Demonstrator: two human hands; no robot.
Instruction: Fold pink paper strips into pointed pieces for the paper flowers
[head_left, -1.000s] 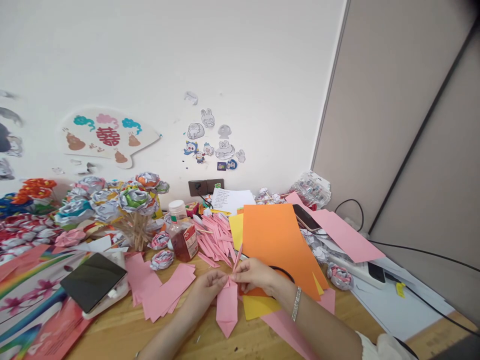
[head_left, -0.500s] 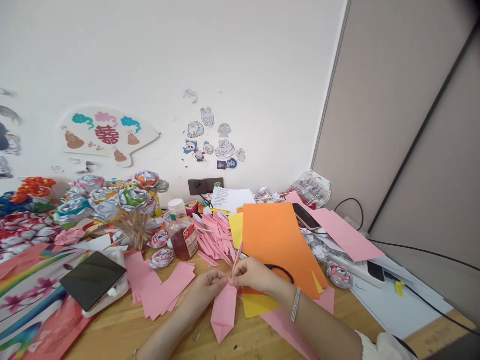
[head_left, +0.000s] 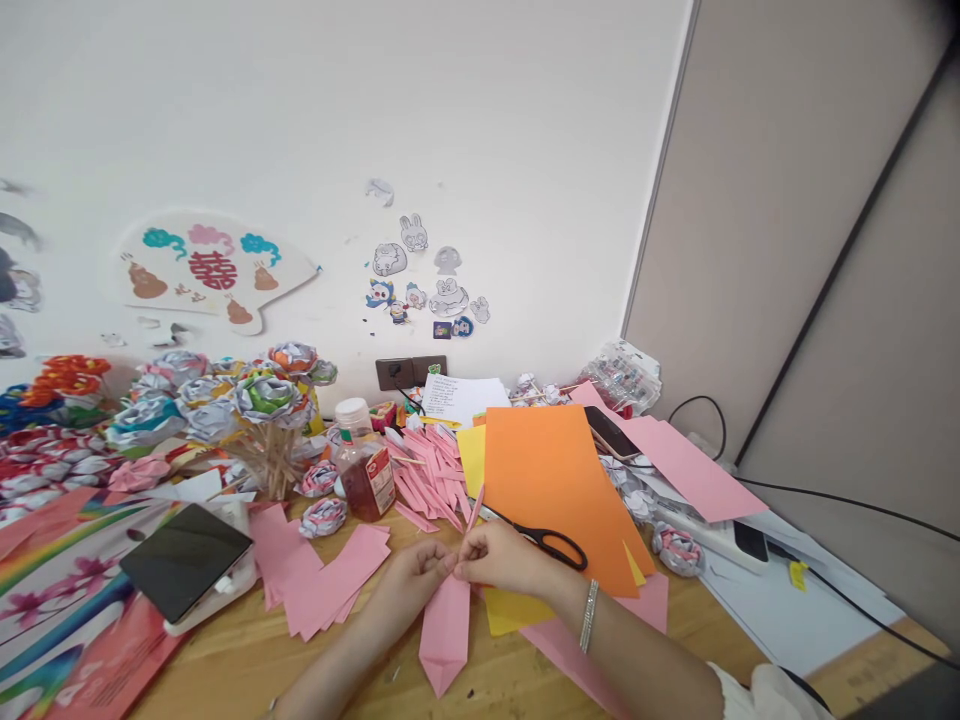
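Over the table's front middle, a folded pink paper strip (head_left: 445, 632) with a pointed lower end is pinched at its upper part. My left hand (head_left: 421, 578) grips it from the left, thumb and fingertips pressed together. My right hand (head_left: 495, 556) grips the same strip from the right, its fingertips almost touching the left ones. A thin, narrow pink end sticks up above the right fingers. Black-handled scissors (head_left: 564, 548) lie just beyond the right hand, partly hidden by it. The folds between the fingertips are hidden.
Pink paper pieces (head_left: 337, 582) lie left of my hands, near a phone (head_left: 186, 560). Behind stand a bottle of red-brown liquid (head_left: 366, 470) and folded pink strips (head_left: 433, 472). Orange paper (head_left: 547, 470) lies to the right. Paper flowers (head_left: 270, 398) crowd the back left.
Both hands have shifted slightly left, still pinching the pink strip. The strip's pointed lower end has swung a little toward me. More of the scissors now shows beside the right hand.
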